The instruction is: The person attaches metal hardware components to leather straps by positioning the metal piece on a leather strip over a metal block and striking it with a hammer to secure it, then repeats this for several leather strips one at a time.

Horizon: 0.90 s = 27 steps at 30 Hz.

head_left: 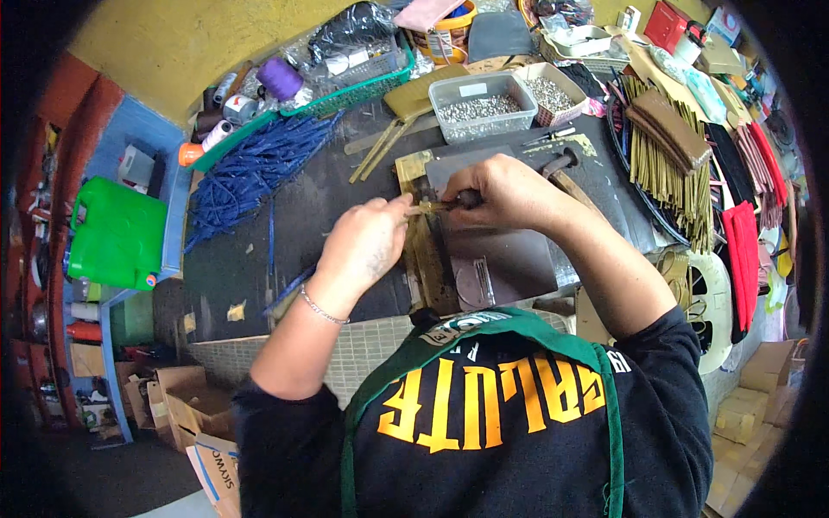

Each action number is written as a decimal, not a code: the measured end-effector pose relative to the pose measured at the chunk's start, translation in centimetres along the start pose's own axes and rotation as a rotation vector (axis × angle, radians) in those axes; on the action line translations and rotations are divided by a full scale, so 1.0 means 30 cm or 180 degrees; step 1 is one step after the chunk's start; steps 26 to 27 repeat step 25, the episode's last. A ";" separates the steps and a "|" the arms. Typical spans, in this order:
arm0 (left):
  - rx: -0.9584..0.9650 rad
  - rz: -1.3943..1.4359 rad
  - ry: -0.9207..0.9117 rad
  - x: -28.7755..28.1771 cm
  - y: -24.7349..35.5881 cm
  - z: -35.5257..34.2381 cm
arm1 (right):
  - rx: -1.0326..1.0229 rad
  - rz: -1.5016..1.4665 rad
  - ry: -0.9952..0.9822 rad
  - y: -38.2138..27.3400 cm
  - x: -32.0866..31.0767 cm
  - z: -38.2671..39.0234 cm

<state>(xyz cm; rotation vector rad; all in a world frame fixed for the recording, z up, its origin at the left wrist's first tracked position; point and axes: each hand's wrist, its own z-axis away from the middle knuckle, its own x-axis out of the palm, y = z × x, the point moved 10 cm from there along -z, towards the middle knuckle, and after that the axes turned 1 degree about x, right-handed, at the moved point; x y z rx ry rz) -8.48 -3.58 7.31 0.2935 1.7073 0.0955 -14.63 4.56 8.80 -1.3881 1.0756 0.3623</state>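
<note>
Over the dark workbench (233, 293), my left hand (367, 242) pinches the end of a narrow tan strip (419, 210). My right hand (509, 194) is closed around a tool with a dark rounded handle (467, 198). Its thin shaft points left and meets the strip between my hands; the tip is too small to make out. Beneath them lie a dark smooth board (518, 259) and a yellow-stained block (423, 259). A hammer (566, 162) rests just beyond my right wrist. Slim metal tools (484, 281) lie on the board's near part.
Blue strips (259, 177) are heaped at left. A clear bin (484, 108) and a basket (553, 93) hold small metal pieces. An olive strap piece (389, 147) lies beyond my left hand. Olive strips (661, 155) fill a round rack at right. A green jerrycan (117, 233) stands far left.
</note>
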 end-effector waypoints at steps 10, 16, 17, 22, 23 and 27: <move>0.0192 -0.0052 -0.1639 0.279 0.088 0.059 | -0.0481 0.0402 -0.0372 0.084 0.146 0.130; 0.0336 0.0487 -0.2144 0.318 0.087 0.037 | -0.0372 0.0457 -0.0298 0.098 0.118 0.155; -0.0008 0.0902 -0.2426 0.301 0.071 0.037 | -0.0324 0.0429 -0.0319 0.099 0.114 0.158; -0.0779 0.4170 -0.2884 0.369 -0.021 0.134 | -0.0316 0.0321 -0.0199 0.107 0.108 0.163; -0.0588 0.4345 -0.2462 0.358 -0.035 0.100 | -0.0346 0.0309 -0.0128 0.107 0.106 0.166; -0.0621 0.4019 -0.2039 0.391 -0.068 0.097 | -0.0377 0.0276 -0.0067 0.102 0.113 0.160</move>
